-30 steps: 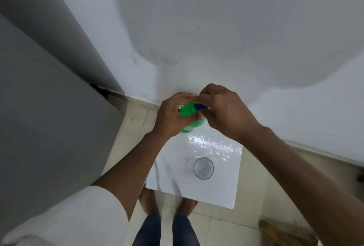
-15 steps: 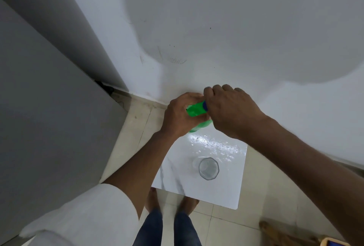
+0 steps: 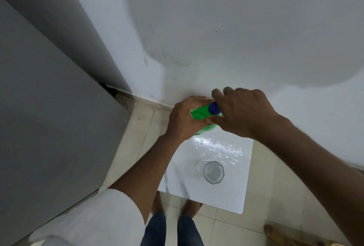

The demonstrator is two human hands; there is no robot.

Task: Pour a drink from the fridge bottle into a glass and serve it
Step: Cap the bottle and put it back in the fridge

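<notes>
Left grip (image 3: 183, 119) wraps the green bottle (image 3: 201, 113); right grip (image 3: 242, 113) pinches its blue cap (image 3: 214, 107). Glass (image 3: 213, 172) stands on the bench (image 3: 226, 192), at 6 o'clock from the bottle.

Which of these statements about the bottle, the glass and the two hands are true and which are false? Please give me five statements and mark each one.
1. The left hand grips the green bottle at its neck. True.
2. The blue cap lies on the table beside the glass. False: it sits at the bottle's mouth, under the right hand.
3. The glass stands upright on the white table. True.
4. The glass is full of green drink. False: it looks clear, and no green liquid shows in it.
5. The right hand holds the glass. False: the glass stands alone, apart from both hands.
</notes>
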